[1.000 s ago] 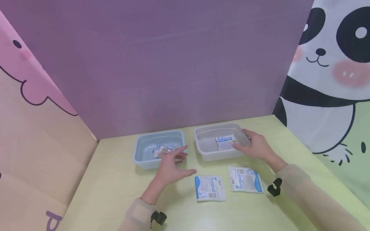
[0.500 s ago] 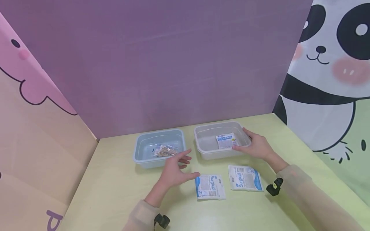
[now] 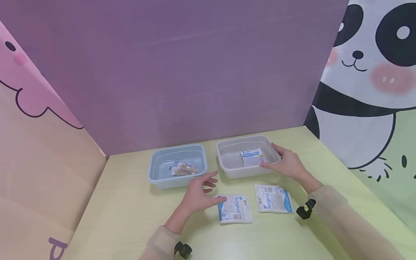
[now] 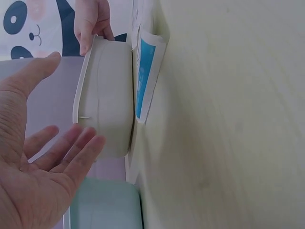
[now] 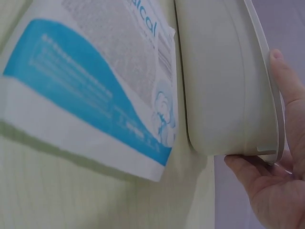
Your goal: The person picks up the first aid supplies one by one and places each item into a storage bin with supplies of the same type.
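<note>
My left hand (image 3: 199,195) hovers in front of the two boxes, fingers spread and holding nothing. In the head view its thumb overlaps the corner of a white-and-blue packet marked "Surgical" (image 3: 234,210). My right hand (image 3: 288,165) grips the right front corner of a grey plastic box (image 3: 229,167); in the right wrist view the thumb lies at the rim and other fingers touch the end wall. Inside that box lies a small white-and-blue packet (image 3: 252,157). A second "Surgical" packet (image 3: 274,199) lies flat before the grey box.
Left of the grey box stands a light blue plastic box (image 3: 156,173), with a clear bag of cotton swabs (image 3: 184,168) in it. Both boxes stand on a pale yellow table (image 3: 123,216), near the purple back wall (image 3: 195,72). A panda print (image 3: 364,90) covers the right wall.
My left hand has moved right and slightly towards me, away from the blue box, its thumb coming over the left packet. The right hand keeps its place on the grey box.
</note>
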Motion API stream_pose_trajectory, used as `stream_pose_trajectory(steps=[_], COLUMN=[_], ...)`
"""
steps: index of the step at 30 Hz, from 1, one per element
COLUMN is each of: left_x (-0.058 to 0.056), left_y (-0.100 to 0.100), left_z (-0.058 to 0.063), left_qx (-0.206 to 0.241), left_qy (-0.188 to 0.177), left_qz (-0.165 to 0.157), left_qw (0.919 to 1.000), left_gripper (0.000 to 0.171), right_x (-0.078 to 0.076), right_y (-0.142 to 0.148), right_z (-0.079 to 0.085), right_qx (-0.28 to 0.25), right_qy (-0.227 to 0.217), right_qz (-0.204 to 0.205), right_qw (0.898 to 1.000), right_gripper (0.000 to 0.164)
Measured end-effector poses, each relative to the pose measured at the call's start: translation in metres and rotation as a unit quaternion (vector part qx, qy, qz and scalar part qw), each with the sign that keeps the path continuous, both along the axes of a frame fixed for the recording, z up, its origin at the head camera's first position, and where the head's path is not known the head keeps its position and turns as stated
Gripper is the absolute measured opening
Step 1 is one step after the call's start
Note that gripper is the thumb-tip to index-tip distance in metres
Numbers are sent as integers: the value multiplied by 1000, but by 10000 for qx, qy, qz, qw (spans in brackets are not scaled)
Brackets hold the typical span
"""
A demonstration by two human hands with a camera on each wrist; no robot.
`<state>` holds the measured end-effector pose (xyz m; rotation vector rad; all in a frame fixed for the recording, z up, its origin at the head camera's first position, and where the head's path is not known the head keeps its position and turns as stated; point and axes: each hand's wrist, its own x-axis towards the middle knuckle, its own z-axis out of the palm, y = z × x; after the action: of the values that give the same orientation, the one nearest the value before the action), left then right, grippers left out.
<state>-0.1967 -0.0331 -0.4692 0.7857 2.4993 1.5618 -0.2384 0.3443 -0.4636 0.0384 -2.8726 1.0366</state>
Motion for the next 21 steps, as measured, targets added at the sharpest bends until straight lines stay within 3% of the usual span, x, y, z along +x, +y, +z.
stream_pose_trajectory(steps=[21], left_x=[4], left_y=[17], left_z=[-10], left_qx=[-549], left_qy=[366], left_qz=[-295], left_qw=[9974], left_gripper=[83], right_x=[2], right_y=[-4], right_z=[2], right_qx=[-237], right_qy=[-145], right_qz=[10], right_qw=[9996], right_gripper=[121])
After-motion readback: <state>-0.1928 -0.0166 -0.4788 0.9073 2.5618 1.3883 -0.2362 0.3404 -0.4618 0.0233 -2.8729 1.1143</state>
